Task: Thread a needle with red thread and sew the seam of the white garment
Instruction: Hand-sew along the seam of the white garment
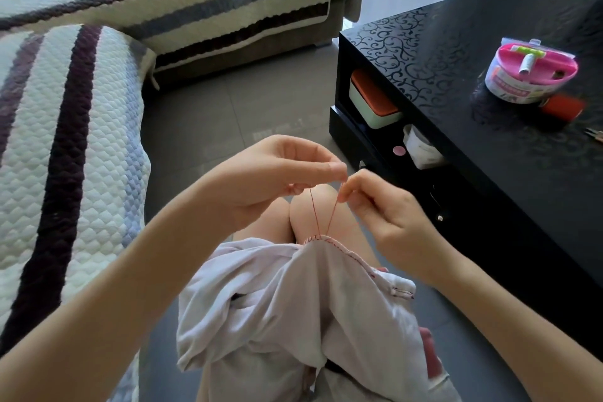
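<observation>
The white garment (280, 297) lies bunched over my lap, with a line of red stitches (332, 243) along its upper seam. Two strands of red thread (313, 209) rise from the seam to my hands. My left hand (277, 179) pinches one strand between thumb and fingertips above my knees. Close beside it, my right hand (385, 209) pinches the other strand. The fingertips of the two hands nearly touch. I cannot make out the needle.
A black coffee table (489, 52) stands at right, carrying a pink-lidded sewing kit tub (530, 73) and a red thread spool (563, 108). Boxes sit on its lower shelf (375, 101). A striped quilted sofa (65, 140) runs along my left.
</observation>
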